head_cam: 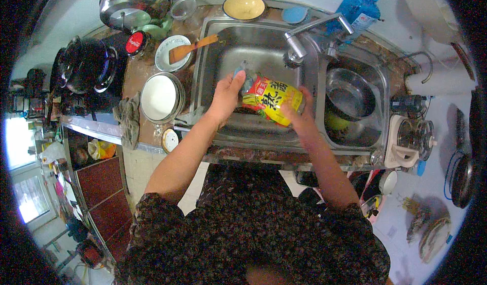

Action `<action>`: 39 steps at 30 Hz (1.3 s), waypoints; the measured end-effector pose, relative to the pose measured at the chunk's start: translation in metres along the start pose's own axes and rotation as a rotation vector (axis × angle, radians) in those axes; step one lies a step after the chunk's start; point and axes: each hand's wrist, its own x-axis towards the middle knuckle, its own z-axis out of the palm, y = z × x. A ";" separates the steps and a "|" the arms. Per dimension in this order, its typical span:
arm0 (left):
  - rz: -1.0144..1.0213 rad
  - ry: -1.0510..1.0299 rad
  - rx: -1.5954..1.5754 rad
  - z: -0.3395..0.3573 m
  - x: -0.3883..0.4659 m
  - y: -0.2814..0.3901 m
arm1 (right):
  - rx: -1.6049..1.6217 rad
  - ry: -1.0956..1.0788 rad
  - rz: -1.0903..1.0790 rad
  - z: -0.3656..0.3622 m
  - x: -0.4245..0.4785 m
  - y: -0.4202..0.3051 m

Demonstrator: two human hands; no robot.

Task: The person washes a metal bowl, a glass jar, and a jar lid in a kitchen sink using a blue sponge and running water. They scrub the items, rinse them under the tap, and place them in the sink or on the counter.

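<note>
Over the large basin of a steel sink, my two hands hold a yellow and red printed plastic food packet with large dark writing. My left hand pinches its upper left end, where clear film and a bit of blue show. At the packet's right end, my right hand grips it, slightly blurred, its fingers partly hidden behind the packet. What the packet contains cannot be told. The faucet arches over the sink behind the packet.
A wooden spatula lies across a plate left of the sink, with stacked white bowls nearer. A yellow bowl stands at the back edge. The right basin holds a metal pan. A blue jug stands behind the faucet.
</note>
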 end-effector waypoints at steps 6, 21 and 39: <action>-0.337 -0.096 -0.291 -0.012 0.011 -0.011 | -0.854 -0.166 -1.133 -0.011 0.002 -0.022; 0.282 -0.174 0.182 -0.003 0.004 -0.005 | 0.829 -0.257 0.544 -0.006 -0.009 0.006; 0.187 0.258 -0.446 -0.025 0.015 0.006 | 0.968 -0.341 0.556 -0.020 -0.006 0.017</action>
